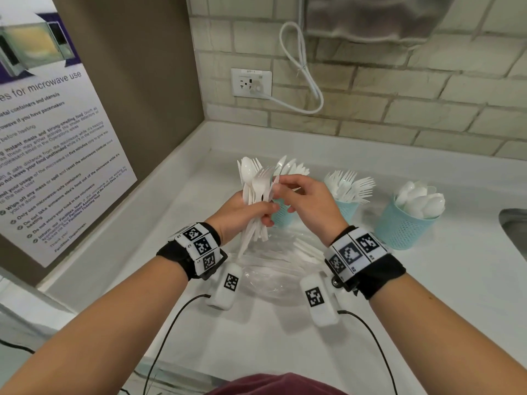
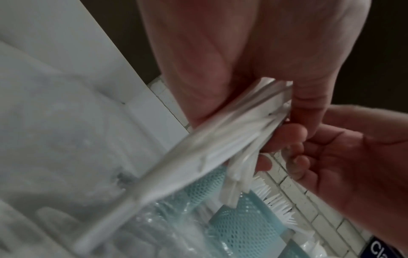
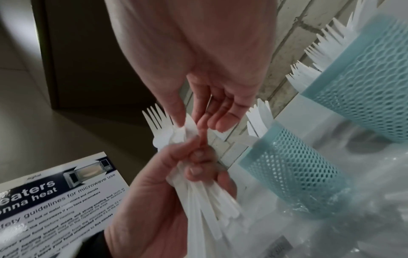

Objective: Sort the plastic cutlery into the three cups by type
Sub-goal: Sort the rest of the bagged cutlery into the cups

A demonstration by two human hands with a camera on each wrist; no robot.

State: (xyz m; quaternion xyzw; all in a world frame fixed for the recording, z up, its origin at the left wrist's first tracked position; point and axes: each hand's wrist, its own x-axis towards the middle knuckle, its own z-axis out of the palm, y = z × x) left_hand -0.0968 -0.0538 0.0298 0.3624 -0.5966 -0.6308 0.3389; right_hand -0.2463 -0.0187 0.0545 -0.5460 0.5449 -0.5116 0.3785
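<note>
My left hand (image 1: pixel 265 215) grips a bundle of white plastic cutlery (image 1: pixel 253 201) upright over the counter, with spoons and forks fanned out at the top. My right hand (image 1: pixel 278 189) pinches one thin white piece at the bundle's top between thumb and fingers; its type is unclear. In the right wrist view a fork (image 3: pixel 154 118) sticks out beside that pinch, and the handles (image 3: pixel 205 200) hang below my left hand (image 3: pixel 194 165). Three teal mesh cups stand behind: the left cup (image 1: pixel 281 216) holds knives, the middle cup (image 1: pixel 346 209) forks, the right cup (image 1: pixel 399 226) spoons.
A clear plastic bag (image 1: pixel 273 260) with more white cutlery lies on the white counter under my hands. A sink edge (image 1: pixel 513 223) shows at the right. A microwave poster (image 1: pixel 57 138) hangs on the left panel, and a socket with a white cable (image 1: pixel 251 81) is on the brick wall.
</note>
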